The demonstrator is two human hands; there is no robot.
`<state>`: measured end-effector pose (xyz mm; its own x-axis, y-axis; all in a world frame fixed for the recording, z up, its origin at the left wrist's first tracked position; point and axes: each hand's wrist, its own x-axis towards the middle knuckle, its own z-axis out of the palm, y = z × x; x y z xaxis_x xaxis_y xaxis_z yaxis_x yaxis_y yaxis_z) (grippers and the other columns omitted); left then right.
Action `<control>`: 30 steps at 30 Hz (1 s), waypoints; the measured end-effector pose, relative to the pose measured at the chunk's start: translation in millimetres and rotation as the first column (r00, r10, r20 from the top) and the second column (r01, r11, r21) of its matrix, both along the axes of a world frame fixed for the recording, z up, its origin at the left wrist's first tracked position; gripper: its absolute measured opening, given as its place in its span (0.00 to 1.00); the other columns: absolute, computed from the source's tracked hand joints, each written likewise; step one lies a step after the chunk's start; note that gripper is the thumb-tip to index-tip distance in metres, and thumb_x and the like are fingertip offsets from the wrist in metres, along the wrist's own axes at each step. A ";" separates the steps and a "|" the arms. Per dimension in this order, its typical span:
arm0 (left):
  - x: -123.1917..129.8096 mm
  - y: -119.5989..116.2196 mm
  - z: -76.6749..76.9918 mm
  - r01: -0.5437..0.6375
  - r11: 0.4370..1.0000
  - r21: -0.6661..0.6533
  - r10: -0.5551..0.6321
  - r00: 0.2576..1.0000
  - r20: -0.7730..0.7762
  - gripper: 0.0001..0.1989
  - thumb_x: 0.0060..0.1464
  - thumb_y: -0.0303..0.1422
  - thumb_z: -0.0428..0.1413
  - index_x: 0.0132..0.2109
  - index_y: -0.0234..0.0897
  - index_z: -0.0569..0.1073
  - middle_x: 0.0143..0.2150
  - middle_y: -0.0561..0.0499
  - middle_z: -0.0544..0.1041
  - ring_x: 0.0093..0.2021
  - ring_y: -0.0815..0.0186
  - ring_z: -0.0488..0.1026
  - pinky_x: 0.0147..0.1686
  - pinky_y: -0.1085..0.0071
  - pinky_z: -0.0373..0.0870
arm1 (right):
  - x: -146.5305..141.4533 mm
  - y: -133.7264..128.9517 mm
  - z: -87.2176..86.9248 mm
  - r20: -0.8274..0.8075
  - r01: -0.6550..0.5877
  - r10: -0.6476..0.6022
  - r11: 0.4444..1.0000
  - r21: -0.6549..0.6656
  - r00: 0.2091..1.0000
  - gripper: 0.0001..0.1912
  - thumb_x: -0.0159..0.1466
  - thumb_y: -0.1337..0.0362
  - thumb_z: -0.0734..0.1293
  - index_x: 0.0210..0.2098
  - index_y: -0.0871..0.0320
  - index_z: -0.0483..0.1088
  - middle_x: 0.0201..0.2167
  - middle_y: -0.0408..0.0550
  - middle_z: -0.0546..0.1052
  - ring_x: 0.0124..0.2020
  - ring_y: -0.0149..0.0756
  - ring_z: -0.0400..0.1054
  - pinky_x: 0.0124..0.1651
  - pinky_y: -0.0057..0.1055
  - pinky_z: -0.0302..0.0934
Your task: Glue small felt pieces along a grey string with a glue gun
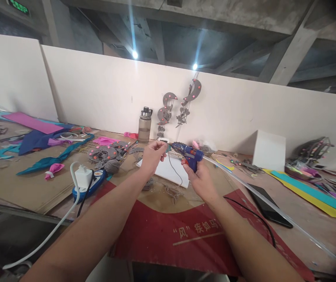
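My right hand (201, 178) is wrapped round a blue hot glue gun (192, 154), its nozzle pointing left. A long clear glue stick (253, 187) runs out of its back towards the lower right. Close to the nozzle, my left hand (154, 154) is closed in a pinch at a small teal piece (168, 148), from which a grey yarn (172, 166) hangs down. Whether nozzle and piece touch, I cannot tell. Below lie a white board (172, 175) and a loose tangle of grey yarn (174, 192).
A water bottle (145, 127) stands by the white partition, beside hanging grey crescent ornaments (168, 105). At left are a blue power strip (93, 184) with a white plug and coloured fabric (53, 154). A black phone (269, 205) and paper strips (311, 192) lie right.
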<state>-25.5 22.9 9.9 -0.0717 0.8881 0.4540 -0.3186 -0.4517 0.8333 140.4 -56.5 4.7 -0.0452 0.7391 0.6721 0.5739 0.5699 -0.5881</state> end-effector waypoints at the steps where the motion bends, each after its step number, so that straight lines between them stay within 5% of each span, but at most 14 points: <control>1: 0.0 -0.1 0.2 -0.004 1.000 0.002 0.004 1.000 0.004 0.09 0.44 0.36 0.60 0.30 0.35 0.72 0.23 0.54 0.69 0.19 0.75 0.63 0.15 0.77 0.56 | 0.2 0.5 -0.4 -0.003 -0.004 0.004 1.000 -0.006 1.000 0.15 0.63 0.57 0.60 0.46 0.57 0.65 0.40 0.52 0.74 0.41 0.42 0.68 0.44 0.41 0.63; 30: -0.4 -1.9 1.1 -0.006 1.000 0.009 0.006 1.000 0.027 0.10 0.44 0.37 0.60 0.30 0.34 0.71 0.25 0.54 0.69 0.21 0.75 0.64 0.16 0.78 0.57 | 0.9 1.4 -1.7 0.005 0.001 -0.001 1.000 -0.029 1.000 0.14 0.63 0.56 0.60 0.44 0.57 0.64 0.41 0.52 0.74 0.42 0.44 0.68 0.45 0.42 0.62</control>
<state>-25.8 21.0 10.9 -0.0892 0.8834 0.4600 -0.3382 -0.4613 0.8203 141.3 -55.1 3.0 -0.0481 0.7580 0.6504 0.5776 0.5524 -0.6010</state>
